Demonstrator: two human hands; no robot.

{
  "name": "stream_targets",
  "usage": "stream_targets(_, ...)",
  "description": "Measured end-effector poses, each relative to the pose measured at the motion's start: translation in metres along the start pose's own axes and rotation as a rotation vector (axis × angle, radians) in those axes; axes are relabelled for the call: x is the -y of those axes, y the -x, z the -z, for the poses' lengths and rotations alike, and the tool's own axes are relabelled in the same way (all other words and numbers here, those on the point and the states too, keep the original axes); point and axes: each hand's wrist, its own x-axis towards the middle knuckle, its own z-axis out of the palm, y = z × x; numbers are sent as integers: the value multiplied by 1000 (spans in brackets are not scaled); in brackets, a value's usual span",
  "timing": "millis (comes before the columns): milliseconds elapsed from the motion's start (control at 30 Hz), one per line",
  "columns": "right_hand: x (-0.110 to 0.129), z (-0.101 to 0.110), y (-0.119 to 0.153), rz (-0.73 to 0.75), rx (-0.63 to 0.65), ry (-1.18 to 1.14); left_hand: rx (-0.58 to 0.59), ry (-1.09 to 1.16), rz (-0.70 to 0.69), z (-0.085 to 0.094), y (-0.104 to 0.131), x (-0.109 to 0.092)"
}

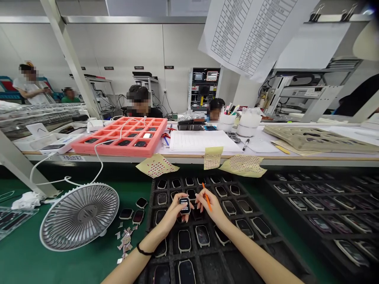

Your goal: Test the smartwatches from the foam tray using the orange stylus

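Note:
My left hand [175, 208] is closed round a smartwatch body [184, 206] with no strap, its lit screen showing lines of white text too small to read. Close by on the right, my right hand [211, 205] grips a thin orange stick-like tool [207, 197], whose exact kind I cannot make out. Its fingertips are near the watch's side. Both hands are above a black foam tray [211, 262] with many compartments, most holding a dark-screened watch body such as this one [184, 240].
A white fan [79, 217] stands left on the green mat, beside loose watches [138, 216] and small scraps [126, 240]. Another black tray [322, 236] is at right. The shelf ahead carries a pink foam tray [118, 136] and papers [204, 141]. Co-workers sit beyond.

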Motion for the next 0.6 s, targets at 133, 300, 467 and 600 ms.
stream_targets(133, -1, 0, 0, -9, -2, -3, 8, -10, -13, -1, -1, 0)
stream_targets(300, -1, 0, 0, -14, -7, -10, -8, -45, -28, -1, 0, -1)
stream_targets(467, 0, 0, 0, -17, -3, -10, -30, -39, 0, -2, 2, -5)
stream_targets(600, -1, 0, 0, -19, 10, -16, -20, -61, -11, -4, 4, -8)
